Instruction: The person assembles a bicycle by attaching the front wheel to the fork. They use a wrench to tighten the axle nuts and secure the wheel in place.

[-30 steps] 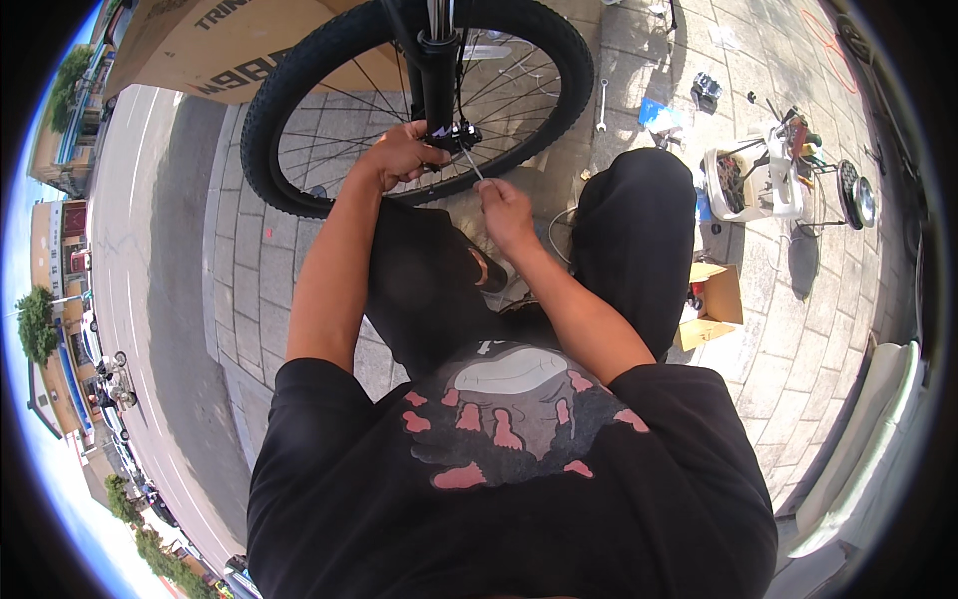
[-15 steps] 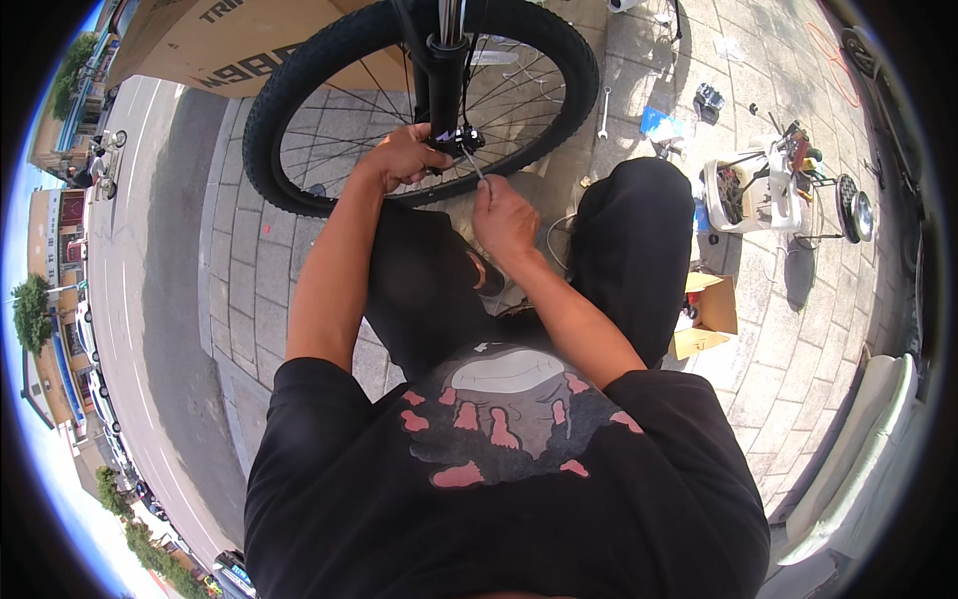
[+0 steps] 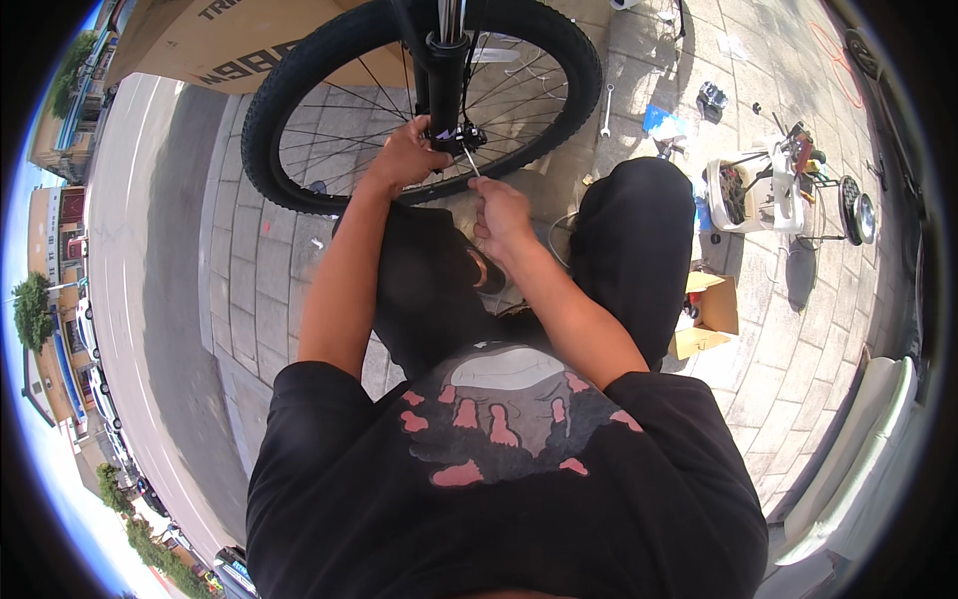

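A black bicycle fork (image 3: 446,90) comes down over a spoked wheel with a knobby black tire (image 3: 261,150). My left hand (image 3: 404,160) is closed around the fork's lower end by the hub, its fingertips partly behind the leg. Just right of them sits a small dark disc brake caliper (image 3: 467,138) or similar fitting. In my right hand (image 3: 502,212), thumb and fingers pinch a thin silver hex key (image 3: 472,162), its upper end reaching the fitting. The contact point is too small to make out.
Behind the wheel lies a large cardboard box (image 3: 190,50). To the right are a wrench (image 3: 607,112), a white tool bin (image 3: 768,205) full of tools, and a small open carton (image 3: 707,317) on the paving. My bent knees (image 3: 634,240) flank the work; a road runs along the left.
My right hand has shifted slightly left, and its fingers have changed their hold on the hex key, which stands more upright. My left hand stays at the fork end, its wrist slightly turned.
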Motion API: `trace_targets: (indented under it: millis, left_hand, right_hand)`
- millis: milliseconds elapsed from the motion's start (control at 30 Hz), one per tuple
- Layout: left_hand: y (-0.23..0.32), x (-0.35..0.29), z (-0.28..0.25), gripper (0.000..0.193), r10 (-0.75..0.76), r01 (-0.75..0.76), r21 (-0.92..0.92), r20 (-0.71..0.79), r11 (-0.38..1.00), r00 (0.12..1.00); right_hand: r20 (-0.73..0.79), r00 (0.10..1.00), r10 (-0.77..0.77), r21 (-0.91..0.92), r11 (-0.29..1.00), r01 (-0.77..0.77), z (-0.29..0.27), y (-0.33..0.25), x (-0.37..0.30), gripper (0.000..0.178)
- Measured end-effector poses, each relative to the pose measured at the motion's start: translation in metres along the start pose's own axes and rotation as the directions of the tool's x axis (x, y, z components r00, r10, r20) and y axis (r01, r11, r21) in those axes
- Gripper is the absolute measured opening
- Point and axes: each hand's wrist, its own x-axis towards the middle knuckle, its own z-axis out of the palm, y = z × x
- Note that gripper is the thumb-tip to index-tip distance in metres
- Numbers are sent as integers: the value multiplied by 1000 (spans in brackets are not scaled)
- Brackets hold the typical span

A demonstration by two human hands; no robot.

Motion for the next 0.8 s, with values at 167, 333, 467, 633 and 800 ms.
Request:
trace_targets:
  millis: [167,333,467,633,800]
  left_hand:
    - [-10,-36,64,13,-306,63,-570,-342,819,888]
    - [-22,-32,115,21,-515,415,-852,211,320,831]
    - [-79,9,132,23,-472,212,-963,112,165,875]
    - [-80,23,133,23,-433,96,-995,70,38,899]
    - [-83,31,140,21,-508,9,-972,132,-236,851]
  right_hand:
    - [3,999,-41,-63,997,41,-11,9,16,20]
    - [25,1000,-8,-10,1000,8,-12,-2,13,20]
    - [71,997,6,-73,997,-1,-9,-8,8,19]
    - [56,998,24,-127,992,-17,-14,-11,13,20]
    - [43,999,13,-136,991,-7,-13,-11,11,21]
